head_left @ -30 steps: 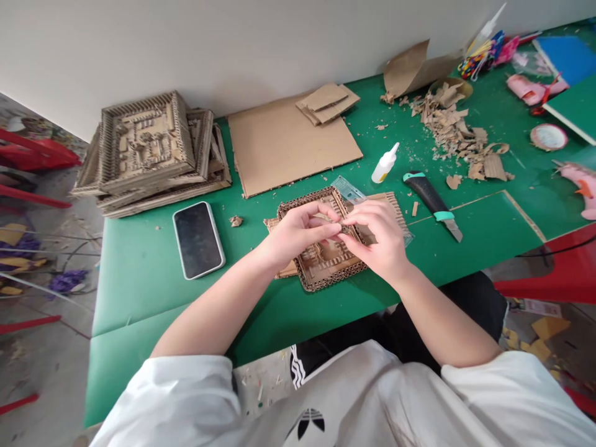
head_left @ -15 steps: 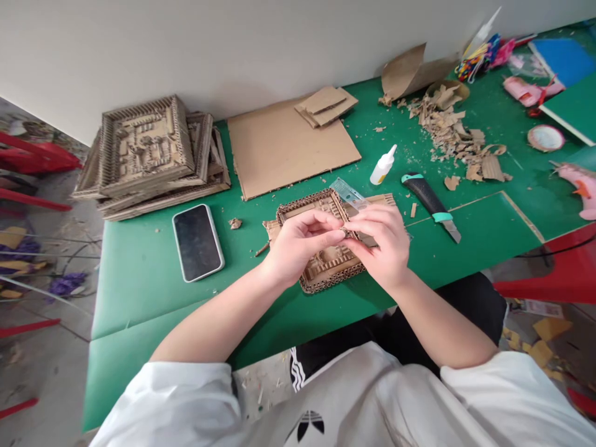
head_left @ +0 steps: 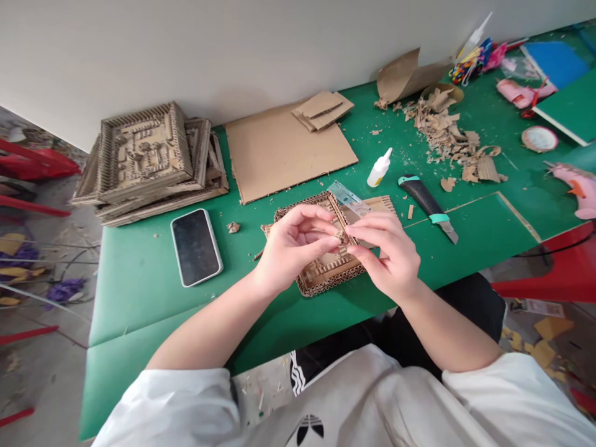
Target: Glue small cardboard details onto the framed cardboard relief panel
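Observation:
Between the thumb and fingertips of my left hand (head_left: 298, 245), a small crumpled cardboard piece (head_left: 341, 238) is pinched. My right hand (head_left: 388, 251) is just to its right, thumb and forefinger apart; whether they touch the piece I cannot tell. Both hands are over a small cardboard tray (head_left: 331, 277) with a corrugated rim and little cardboard strips inside, partly hidden by my hands. A clear ruler (head_left: 348, 197) and a ribbed cardboard sheet (head_left: 382, 205) lie at the tray's far right side.
A glue bottle (head_left: 379, 167) stands upright beyond the tray, with a utility knife (head_left: 428, 208), blade out, to its right. Left are a phone (head_left: 196, 247) and stacked cardboard trays (head_left: 144, 149). Behind lies flat cardboard (head_left: 288, 152); torn scraps (head_left: 442, 121) are piled back right.
My hands have moved slightly apart. The right thumb and forefinger have spread, and the small piece now shows at my left fingertips. The whole view has shifted a little.

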`<control>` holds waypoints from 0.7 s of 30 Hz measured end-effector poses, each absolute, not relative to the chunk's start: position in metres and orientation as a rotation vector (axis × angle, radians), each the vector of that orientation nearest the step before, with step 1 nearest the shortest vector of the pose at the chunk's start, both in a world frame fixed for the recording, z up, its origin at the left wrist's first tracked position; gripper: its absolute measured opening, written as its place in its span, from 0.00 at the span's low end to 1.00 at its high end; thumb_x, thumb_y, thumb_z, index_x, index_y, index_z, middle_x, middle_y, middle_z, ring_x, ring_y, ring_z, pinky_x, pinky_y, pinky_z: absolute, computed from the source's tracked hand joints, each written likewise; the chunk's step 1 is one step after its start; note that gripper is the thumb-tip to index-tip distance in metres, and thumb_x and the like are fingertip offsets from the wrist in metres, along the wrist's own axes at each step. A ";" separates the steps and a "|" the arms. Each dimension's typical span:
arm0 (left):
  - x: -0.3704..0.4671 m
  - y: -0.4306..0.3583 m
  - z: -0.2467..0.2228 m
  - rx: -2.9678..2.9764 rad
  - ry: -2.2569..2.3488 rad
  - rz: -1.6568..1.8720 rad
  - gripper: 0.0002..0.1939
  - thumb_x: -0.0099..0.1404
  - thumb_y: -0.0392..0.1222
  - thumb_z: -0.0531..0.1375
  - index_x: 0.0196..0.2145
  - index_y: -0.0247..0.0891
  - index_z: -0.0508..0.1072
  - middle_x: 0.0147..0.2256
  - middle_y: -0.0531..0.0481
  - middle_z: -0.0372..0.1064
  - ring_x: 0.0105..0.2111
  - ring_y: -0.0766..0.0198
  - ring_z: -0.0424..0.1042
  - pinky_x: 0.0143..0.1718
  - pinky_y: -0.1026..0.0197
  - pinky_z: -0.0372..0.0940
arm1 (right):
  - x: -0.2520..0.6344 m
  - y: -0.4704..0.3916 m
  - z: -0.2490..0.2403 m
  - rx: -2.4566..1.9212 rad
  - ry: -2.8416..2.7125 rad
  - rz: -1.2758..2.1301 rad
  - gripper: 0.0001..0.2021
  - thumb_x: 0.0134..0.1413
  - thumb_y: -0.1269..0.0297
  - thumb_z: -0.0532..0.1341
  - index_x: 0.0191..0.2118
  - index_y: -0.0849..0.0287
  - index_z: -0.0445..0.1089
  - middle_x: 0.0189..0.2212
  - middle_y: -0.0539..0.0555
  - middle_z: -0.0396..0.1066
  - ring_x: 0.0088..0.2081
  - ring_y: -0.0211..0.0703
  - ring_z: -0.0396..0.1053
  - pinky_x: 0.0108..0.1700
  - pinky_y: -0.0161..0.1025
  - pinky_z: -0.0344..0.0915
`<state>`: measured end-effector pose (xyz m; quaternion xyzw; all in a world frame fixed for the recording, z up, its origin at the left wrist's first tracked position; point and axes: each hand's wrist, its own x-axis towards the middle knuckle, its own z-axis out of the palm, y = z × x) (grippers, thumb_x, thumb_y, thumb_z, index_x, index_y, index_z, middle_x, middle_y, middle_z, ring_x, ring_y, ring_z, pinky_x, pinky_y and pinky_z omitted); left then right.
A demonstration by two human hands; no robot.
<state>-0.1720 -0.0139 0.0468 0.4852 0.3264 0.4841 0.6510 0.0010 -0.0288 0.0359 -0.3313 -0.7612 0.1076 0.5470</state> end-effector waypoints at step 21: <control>-0.180 -0.015 0.062 1.460 0.898 1.363 0.07 0.53 0.30 0.66 0.30 0.39 0.77 0.30 0.51 0.76 0.32 0.67 0.76 0.33 0.67 0.74 | 0.084 0.093 -0.013 -1.722 -1.702 0.302 0.26 0.40 0.54 0.67 0.46 0.61 0.69 0.47 0.64 0.71 0.53 0.60 0.64 0.56 0.58 0.58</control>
